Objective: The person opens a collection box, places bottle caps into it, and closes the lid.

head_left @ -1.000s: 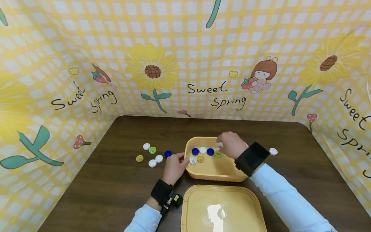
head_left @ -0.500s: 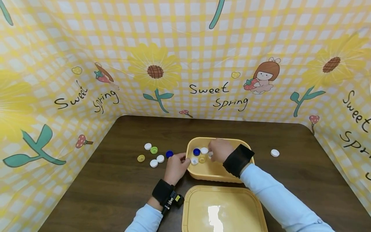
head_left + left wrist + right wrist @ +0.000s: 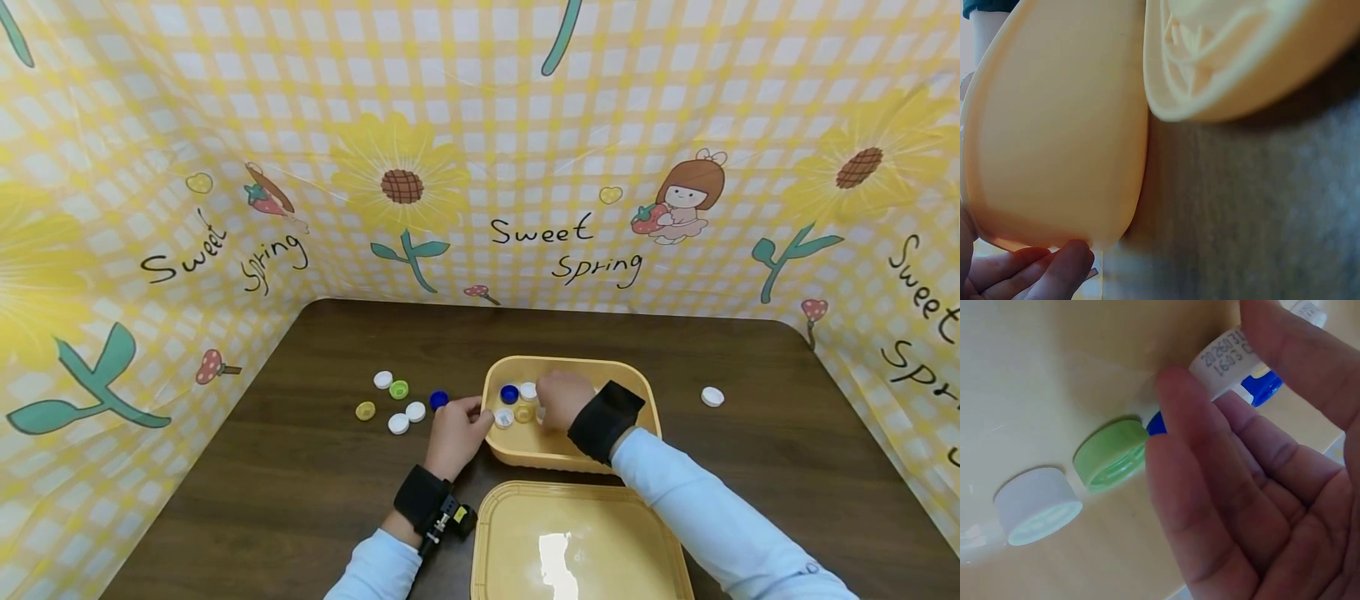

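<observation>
My left hand (image 3: 453,433) grips the left end of a yellow plastic box (image 3: 648,408); thumb and fingertips (image 3: 1072,259) meet the box wall in the left wrist view. Inside the box, my right hand (image 3: 564,400) pinches a white bottle cap (image 3: 1225,362) with printed digits, held between thumb and fingers low over the floor. Beside it lie a blue bottle cap (image 3: 509,394), a white cap (image 3: 528,391), a clear-white cap (image 3: 504,417) and a yellow cap (image 3: 523,412). A green cap (image 3: 1110,453) and another white cap (image 3: 1038,506) show in the right wrist view, hidden from the head view.
Left of the box, several loose caps lie on the dark wooden table (image 3: 300,483), among them a green cap (image 3: 399,389) and a blue cap (image 3: 438,401). One white cap (image 3: 712,397) lies far right. A yellow lid (image 3: 585,542) sits in front of the box.
My right hand has moved leftward and lower inside the box with the white bottle cap, covering the caps in the middle. My left hand stays at the box's left end.
</observation>
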`<action>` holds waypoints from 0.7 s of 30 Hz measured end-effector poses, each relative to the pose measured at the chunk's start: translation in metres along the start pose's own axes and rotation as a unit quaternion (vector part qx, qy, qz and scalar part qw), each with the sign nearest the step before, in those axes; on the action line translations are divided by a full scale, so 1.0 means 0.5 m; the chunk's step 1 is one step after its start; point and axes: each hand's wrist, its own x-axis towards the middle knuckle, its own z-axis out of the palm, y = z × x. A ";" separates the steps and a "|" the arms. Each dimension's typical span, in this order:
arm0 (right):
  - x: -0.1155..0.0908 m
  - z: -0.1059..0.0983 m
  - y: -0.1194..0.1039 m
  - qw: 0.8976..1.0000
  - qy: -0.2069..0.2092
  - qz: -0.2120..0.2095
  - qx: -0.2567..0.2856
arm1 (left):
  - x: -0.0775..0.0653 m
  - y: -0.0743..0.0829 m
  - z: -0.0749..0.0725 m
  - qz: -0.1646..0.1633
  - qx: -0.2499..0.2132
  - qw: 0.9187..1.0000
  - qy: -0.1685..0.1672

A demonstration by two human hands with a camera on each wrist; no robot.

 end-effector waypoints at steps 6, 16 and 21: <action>0.000 -0.006 -0.012 1.000 -0.004 0.015 0.000 | 0.000 0.000 0.001 -0.002 -0.003 1.000 -0.002; -0.002 -0.009 -0.020 1.000 0.008 0.018 0.003 | 0.000 -0.003 0.003 0.008 -0.007 1.000 0.000; 0.001 -0.002 -0.015 1.000 0.014 0.015 0.012 | 0.000 -0.006 0.003 0.006 -0.006 1.000 -0.001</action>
